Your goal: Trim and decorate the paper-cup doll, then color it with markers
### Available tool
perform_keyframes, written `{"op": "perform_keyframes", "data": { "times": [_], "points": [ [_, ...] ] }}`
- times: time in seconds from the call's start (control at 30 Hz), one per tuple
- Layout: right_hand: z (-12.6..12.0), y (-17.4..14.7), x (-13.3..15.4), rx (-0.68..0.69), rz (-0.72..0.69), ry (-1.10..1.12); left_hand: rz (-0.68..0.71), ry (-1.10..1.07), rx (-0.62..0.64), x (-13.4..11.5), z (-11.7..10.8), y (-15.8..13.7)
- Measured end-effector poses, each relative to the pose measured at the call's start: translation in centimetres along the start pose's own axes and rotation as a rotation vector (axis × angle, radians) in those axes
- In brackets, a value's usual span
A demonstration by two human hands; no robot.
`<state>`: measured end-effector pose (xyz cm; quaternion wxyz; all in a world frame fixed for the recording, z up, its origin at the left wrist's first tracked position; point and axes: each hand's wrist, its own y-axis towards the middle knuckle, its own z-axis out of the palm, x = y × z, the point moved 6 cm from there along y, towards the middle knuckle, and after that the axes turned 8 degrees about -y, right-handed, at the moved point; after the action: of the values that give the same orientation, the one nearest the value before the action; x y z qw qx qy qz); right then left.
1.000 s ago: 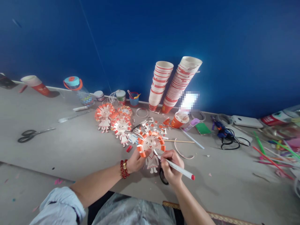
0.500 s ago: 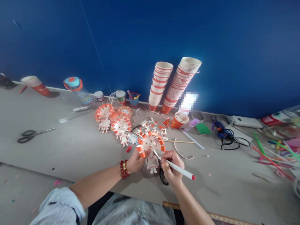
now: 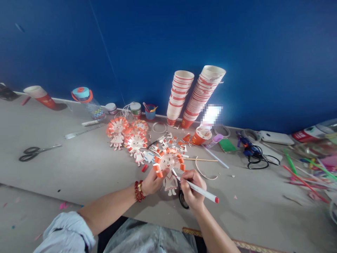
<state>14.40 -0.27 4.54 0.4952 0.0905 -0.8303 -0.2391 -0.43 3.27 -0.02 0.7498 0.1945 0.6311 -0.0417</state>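
Observation:
My left hand [image 3: 154,181] grips a paper doll [image 3: 168,162] by the lower left of its head. Orange and white curled strips ring the doll's drawn face, and a white dress with red trim hangs below. A white marker pen [image 3: 201,189] with a red end is pinched in my right hand [image 3: 193,188]; its tip is at the doll's neck, though whether it touches I cannot tell. Black-handled scissors [image 3: 183,199] lie partly hidden under my right hand. Just behind the doll are finished-looking paper dolls [image 3: 135,142] and a red pen cap [image 3: 144,168].
Paper scraps [image 3: 168,140] lie behind the doll. Two tall stacks of paper cups [image 3: 180,96] stand against the blue wall, with an orange cup [image 3: 201,135] in front. At left are scissors [image 3: 33,153] and a water bottle [image 3: 88,102]; at right, a blue glue gun [image 3: 250,149] and coloured straws [image 3: 306,175].
Almost nothing differs. Both hands, the doll and the marker pen keep their places, and the view has shifted very slightly.

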Motion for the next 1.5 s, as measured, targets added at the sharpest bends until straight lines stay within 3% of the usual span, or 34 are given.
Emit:
{"op": "perform_keyframes", "data": {
  "times": [0.47,0.77,1.07,1.5],
  "points": [
    [-0.1,-0.1,-0.1,-0.021,0.014,0.001,0.028,-0.007,0.024,-0.8,0.2,0.2],
    [0.1,-0.1,-0.2,0.004,0.023,0.011,-0.001,0.002,-0.025,0.4,-0.2,-0.2],
    [0.1,-0.1,-0.2,0.016,0.027,0.019,0.014,0.006,-0.015,-0.6,0.0,0.1],
    [0.3,-0.3,-0.8,0.026,0.031,0.071,0.006,-0.032,-0.048,0.8,-0.5,-0.3]
  ]
}}
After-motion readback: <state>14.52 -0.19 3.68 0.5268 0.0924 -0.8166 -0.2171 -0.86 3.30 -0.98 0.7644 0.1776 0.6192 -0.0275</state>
